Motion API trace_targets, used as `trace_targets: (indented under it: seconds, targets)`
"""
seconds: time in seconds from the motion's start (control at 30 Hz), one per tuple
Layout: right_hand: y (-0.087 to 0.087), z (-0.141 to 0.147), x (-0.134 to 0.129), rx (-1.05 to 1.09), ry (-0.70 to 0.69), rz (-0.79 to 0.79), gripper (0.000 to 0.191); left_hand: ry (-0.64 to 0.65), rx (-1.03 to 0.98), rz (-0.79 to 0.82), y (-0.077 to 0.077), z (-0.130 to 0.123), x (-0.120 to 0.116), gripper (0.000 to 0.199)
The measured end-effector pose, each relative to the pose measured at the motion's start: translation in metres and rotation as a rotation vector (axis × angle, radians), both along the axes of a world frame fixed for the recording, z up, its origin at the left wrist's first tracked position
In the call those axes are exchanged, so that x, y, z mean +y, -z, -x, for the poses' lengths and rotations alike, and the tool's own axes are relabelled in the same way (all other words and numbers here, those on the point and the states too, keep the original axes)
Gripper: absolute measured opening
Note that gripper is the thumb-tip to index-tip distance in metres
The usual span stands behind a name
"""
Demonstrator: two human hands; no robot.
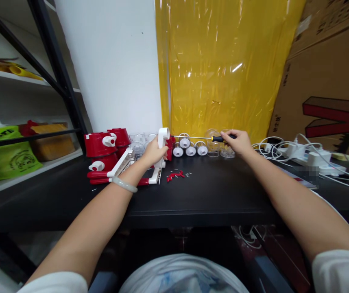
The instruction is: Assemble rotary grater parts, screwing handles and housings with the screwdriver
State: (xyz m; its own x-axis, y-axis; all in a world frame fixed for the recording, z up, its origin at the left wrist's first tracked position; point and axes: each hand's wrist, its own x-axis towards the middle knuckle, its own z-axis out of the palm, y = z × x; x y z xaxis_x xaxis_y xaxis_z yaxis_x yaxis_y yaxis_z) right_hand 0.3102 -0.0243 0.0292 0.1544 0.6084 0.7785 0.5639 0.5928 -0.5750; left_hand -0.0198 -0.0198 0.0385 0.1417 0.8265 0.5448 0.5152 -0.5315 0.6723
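My left hand (154, 153) is closed around a white plastic part (163, 137) with a rounded upper end, holding it upright over the table. A red piece (170, 147) shows just right of that part; I cannot tell if they are joined. In my right hand (239, 141) is a screwdriver (217, 138) with a black and yellow handle, gripped by the fingertips. Its long shaft lies level and points left, its tip close to the red piece and the white part. Below them on the table lie small red parts (176, 176) and several loose screws (188, 175).
Stacked red housings (99, 144) with white knobs stand left, beside red and white handle-like pieces (154, 177). Clear cups with white round caps (190, 151) sit at the back. Power strips (321, 160) with tangled cables lie right. A black-framed shelf (67, 93) borders the left.
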Motion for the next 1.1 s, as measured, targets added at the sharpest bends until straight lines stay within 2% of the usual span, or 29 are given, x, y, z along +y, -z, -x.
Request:
trace_targets:
  seconds: [0.17, 0.4, 0.73, 0.97, 1.1]
  targets:
    - [0.001, 0.0023, -0.0006, -0.015, 0.016, -0.006, 0.051, 0.015, -0.01, 0.039, 0.0003, -0.001, -0.0027, 0.034]
    - [0.001, 0.0054, -0.0008, -0.031, 0.029, -0.01, 0.05, -0.008, 0.042, -0.001, 0.0032, -0.0003, 0.0019, 0.035]
    - [0.003, 0.0035, 0.0021, -0.014, -0.049, 0.106, 0.052, -0.026, 0.142, -0.045, 0.0067, 0.0037, 0.0067, 0.038]
    - [0.0019, 0.0089, -0.0028, 0.017, -0.038, -0.053, 0.04, 0.024, 0.047, 0.035, 0.0082, 0.0018, 0.0059, 0.037]
    - [0.0041, 0.0068, 0.0053, 0.133, -0.115, -0.092, 0.043, 0.09, -0.015, 0.089, 0.0082, 0.0007, 0.0047, 0.034]
